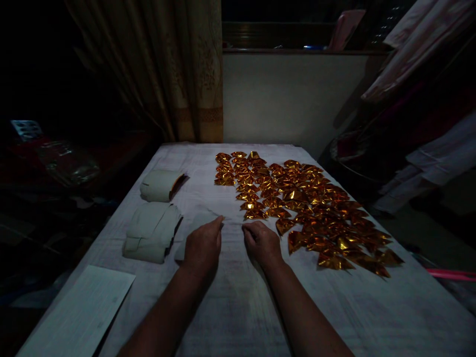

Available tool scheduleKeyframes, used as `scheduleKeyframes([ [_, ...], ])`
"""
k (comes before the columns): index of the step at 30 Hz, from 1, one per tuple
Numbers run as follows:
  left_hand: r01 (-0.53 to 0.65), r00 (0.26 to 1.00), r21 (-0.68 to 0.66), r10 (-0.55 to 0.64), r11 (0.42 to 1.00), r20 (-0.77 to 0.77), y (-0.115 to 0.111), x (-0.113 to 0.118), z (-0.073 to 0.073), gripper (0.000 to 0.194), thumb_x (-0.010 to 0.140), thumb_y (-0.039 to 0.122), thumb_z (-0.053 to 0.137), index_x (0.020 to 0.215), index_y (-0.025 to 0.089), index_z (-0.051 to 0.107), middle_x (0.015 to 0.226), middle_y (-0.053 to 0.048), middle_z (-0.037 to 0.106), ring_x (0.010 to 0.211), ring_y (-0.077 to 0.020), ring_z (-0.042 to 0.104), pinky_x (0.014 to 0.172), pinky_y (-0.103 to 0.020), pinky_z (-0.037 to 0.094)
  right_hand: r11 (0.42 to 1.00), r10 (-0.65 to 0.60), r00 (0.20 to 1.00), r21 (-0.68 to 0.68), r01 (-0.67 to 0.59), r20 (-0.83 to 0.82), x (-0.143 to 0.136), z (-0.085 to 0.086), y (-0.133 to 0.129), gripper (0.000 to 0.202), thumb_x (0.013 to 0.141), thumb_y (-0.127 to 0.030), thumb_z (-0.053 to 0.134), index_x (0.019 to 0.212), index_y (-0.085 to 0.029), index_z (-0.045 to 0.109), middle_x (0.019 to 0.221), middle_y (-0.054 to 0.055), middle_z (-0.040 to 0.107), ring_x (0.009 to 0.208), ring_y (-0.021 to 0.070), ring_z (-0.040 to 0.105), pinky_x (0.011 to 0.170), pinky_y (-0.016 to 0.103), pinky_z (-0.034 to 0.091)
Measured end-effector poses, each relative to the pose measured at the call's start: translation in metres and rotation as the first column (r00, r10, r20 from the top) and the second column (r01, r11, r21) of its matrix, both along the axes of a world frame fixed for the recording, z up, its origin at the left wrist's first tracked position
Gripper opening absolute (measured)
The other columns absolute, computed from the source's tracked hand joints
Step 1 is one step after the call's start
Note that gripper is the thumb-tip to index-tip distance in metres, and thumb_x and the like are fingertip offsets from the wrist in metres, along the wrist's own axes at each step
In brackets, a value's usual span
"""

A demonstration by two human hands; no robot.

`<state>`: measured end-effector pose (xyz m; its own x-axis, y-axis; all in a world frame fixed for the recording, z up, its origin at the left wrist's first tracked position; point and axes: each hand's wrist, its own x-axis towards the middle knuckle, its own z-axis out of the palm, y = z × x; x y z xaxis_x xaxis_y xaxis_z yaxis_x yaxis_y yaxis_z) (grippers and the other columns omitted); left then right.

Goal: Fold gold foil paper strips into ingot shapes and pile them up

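Note:
My left hand (203, 244) is closed near the middle of the table, thumb pressed to its fingers. Behind and beside it shows a grey-white sheet of paper (203, 219), partly hidden by the hand; I cannot tell whether the fingers grip it. A short gap to the right, my right hand (262, 241) is also closed, fingertips together. Anything in its pinch is too dark to make out. Just beyond and right of that hand lie many folded gold foil paper pieces (293, 195) with pointed ends, in rough rows.
Two curved stacks of grey-white paper (150, 230) (160, 184) rest on the left of the cloth-covered table (230, 317). A flat white board or sheet (80, 312) lies at the near left. A curtain (186, 74) and a wall (286, 94) stand behind; clothes hang at right.

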<state>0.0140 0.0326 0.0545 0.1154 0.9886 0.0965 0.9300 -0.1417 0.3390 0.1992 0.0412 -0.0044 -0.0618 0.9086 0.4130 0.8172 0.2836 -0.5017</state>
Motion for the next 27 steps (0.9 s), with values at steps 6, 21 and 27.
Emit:
scheduleKeyframes([
  [6, 0.095, 0.987, 0.030, -0.098, 0.995, 0.130, 0.015, -0.023, -0.016, 0.039, 0.098, 0.029, 0.043, 0.130, 0.017, 0.063, 0.130, -0.010, 0.068, 0.120, -0.0231, 0.063, 0.104, -0.035, 0.047, 1.000, -0.007, 1.000, -0.008, 0.007, -0.013, -0.001, 0.000, 0.000, 0.021, 0.087, -0.018, 0.056, 0.092, -0.026, 0.074, 0.093, 0.002, 0.074, 0.082, 0.0166, 0.069, 0.072, 0.025, 0.050],
  [21, -0.090, 0.994, 0.158, 0.097, 0.983, -0.041, 0.024, -0.032, -0.062, 0.043, 0.094, 0.023, 0.049, 0.135, 0.012, 0.057, 0.151, -0.020, 0.047, 0.144, -0.0346, 0.039, 0.117, -0.053, 0.033, 0.882, 0.434, 0.886, 0.120, -0.455, 0.166, -0.024, 0.013, -0.006, 0.029, 0.093, -0.025, 0.061, 0.121, -0.023, 0.066, 0.130, 0.013, 0.064, 0.118, 0.0267, 0.058, 0.093, 0.042, 0.048],
  [27, -0.138, 0.990, 0.084, 0.138, 0.987, 0.015, 0.030, -0.032, -0.057, 0.047, 0.091, 0.015, 0.047, 0.137, 0.015, 0.057, 0.153, -0.015, 0.046, 0.144, -0.0332, 0.039, 0.119, -0.053, 0.030, 0.848, 0.518, 0.826, -0.011, -0.529, 0.220, -0.031, 0.013, -0.013, 0.040, 0.085, -0.022, 0.071, 0.124, -0.029, 0.065, 0.140, 0.010, 0.058, 0.131, 0.0304, 0.048, 0.099, 0.045, 0.041],
])
